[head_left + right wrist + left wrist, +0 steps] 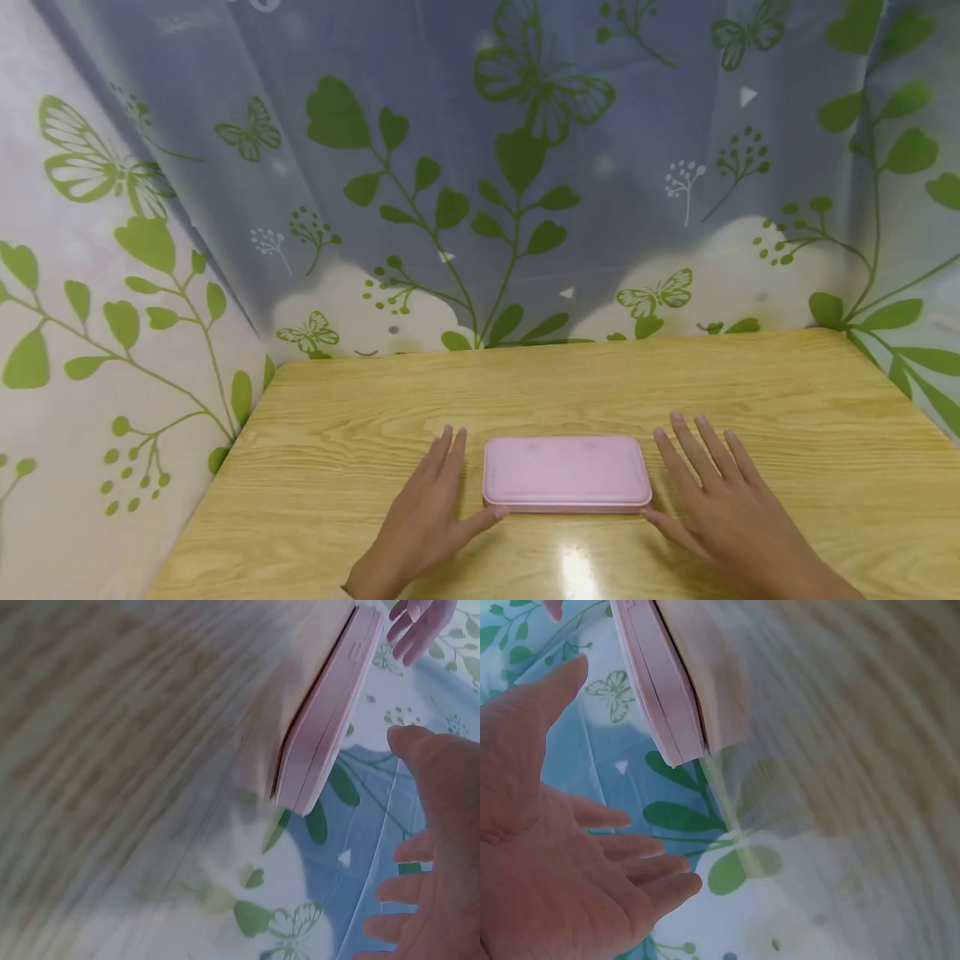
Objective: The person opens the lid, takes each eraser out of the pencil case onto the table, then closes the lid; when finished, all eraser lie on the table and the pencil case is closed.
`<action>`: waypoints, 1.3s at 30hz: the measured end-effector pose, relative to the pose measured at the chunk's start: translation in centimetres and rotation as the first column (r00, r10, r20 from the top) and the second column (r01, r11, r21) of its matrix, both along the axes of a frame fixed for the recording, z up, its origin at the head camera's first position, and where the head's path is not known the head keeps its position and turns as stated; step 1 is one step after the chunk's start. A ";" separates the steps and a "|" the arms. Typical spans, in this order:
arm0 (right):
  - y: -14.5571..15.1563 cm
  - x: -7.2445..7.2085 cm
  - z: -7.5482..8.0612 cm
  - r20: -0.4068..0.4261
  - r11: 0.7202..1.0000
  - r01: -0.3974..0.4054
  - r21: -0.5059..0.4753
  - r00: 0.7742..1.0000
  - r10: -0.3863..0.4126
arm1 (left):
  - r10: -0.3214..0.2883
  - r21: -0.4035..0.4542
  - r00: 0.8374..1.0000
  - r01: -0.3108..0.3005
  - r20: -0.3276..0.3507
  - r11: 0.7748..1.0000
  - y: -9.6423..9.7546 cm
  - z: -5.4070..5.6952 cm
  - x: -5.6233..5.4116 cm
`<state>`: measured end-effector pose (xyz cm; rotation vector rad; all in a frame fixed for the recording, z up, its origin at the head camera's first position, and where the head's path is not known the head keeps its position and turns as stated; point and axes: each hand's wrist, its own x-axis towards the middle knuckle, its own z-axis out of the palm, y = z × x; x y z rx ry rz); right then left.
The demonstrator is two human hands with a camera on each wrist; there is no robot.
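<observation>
Wood-grain surface [570, 383] before a leafy butterfly curtain [622, 208] carries a pink case [566, 471], between its side edges and well short of its far edge. Left hand [423, 517] and right hand [727, 508] flank it, fingers extended, gripping nothing; an uneven thumb nudge could skew the case, since the glossy top looks slippery.

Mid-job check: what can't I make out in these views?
Head: inside of the pink, rounded-rectangular, plastic-looking case, hidden by its closed lid.
Head: near edge of the yellow, wood-grain table, cut off by the bottom frame edge.
Left wrist: the case's far end, cut off by the top edge.
Right wrist: part of the right hand, cut off by the right and bottom edges.
</observation>
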<state>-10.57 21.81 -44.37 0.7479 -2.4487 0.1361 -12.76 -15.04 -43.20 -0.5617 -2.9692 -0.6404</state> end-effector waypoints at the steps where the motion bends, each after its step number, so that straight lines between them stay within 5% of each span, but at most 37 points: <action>1: -0.3 -0.1 0.0 -0.006 1.000 -0.010 0.005 1.000 0.010 | -0.003 0.007 1.000 0.002 0.011 1.000 0.0 0.0 -0.1; 11: -3.0 -0.9 -0.4 0.003 0.992 -0.095 0.082 0.995 0.095 | -0.064 0.103 0.989 0.051 0.130 0.993 0.6 -0.3 -1.3; 20: -5.5 -1.5 -0.9 0.000 0.973 -0.181 0.144 0.983 0.183 | -0.123 0.100 0.978 0.107 0.170 0.989 1.1 -0.2 -2.0; 28: -6.9 -1.8 0.0 0.093 0.951 -0.219 0.216 0.975 0.204 | -0.145 0.095 0.977 0.132 0.154 0.987 1.6 0.0 -2.6; 34: -7.7 -2.4 -0.3 0.017 0.931 -0.245 0.270 0.968 0.249 | -0.149 0.074 0.979 0.140 0.141 0.987 1.8 0.0 -2.9; 39: -8.2 -3.2 -0.9 -0.128 0.923 -0.259 0.285 0.944 0.305 | -0.153 0.063 0.980 0.146 0.129 0.987 2.0 -0.1 -2.9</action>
